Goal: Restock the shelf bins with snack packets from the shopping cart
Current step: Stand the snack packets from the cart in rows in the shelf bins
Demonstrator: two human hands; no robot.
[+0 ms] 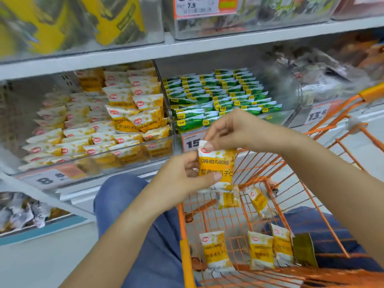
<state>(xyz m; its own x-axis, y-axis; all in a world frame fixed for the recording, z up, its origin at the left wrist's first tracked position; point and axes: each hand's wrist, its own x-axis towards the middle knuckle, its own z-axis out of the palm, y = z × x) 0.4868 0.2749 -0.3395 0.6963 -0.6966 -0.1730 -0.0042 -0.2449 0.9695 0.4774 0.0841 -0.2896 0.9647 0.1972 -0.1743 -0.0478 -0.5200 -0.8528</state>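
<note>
Both hands pinch one yellow crab-roe packet (217,166) above the orange cart (324,217): my right hand (234,129) nips its top edge, my left hand (185,175) its side. I should square it label-forward, then slide it into the matching yellow bin (133,156) at left, not the green-packet bin (276,116).

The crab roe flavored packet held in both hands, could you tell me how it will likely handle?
The crab roe flavored packet looks light, pinched by the right hand and left hand. Probably pliable; its glossy film may slip.
</note>
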